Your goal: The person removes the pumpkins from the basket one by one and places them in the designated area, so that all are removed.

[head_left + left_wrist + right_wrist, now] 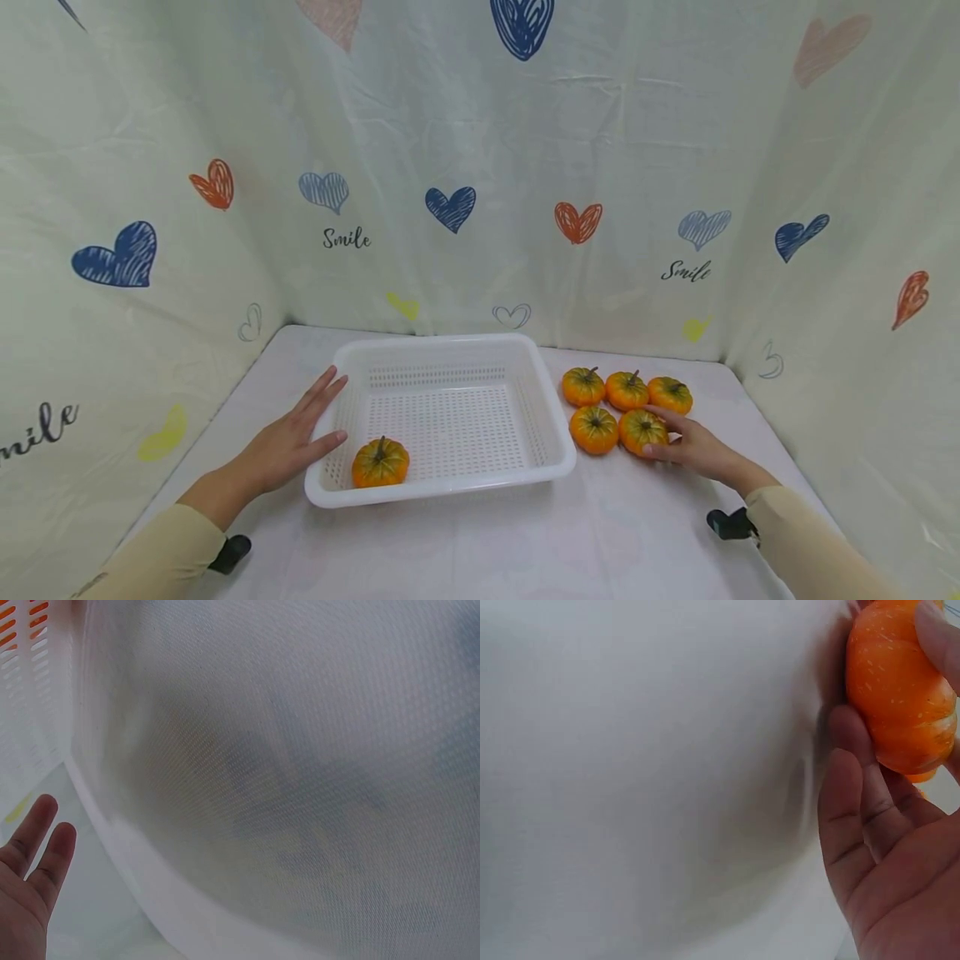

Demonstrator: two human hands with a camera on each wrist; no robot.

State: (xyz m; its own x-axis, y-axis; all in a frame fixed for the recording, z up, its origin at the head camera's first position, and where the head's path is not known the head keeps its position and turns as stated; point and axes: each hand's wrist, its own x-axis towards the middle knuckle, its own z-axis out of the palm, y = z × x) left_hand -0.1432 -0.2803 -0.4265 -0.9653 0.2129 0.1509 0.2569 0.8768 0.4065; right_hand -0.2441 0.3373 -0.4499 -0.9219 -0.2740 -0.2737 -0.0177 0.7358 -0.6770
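Note:
My left hand lies along the left side of a white plastic basket, fingers spread, near its rim. In the left wrist view, two straight fingers show below the slotted basket wall. One small orange pumpkin sits in the basket's front left corner. To the right of the basket, my right hand grips another small pumpkin between thumb and fingers. The right wrist view shows that pumpkin with the thumb on one side and fingertips at the other.
Beside the held pumpkin is another pumpkin, and behind them stands a row of three, including the middle one. A white cloth covers the table. Heart-printed curtains enclose its back and sides.

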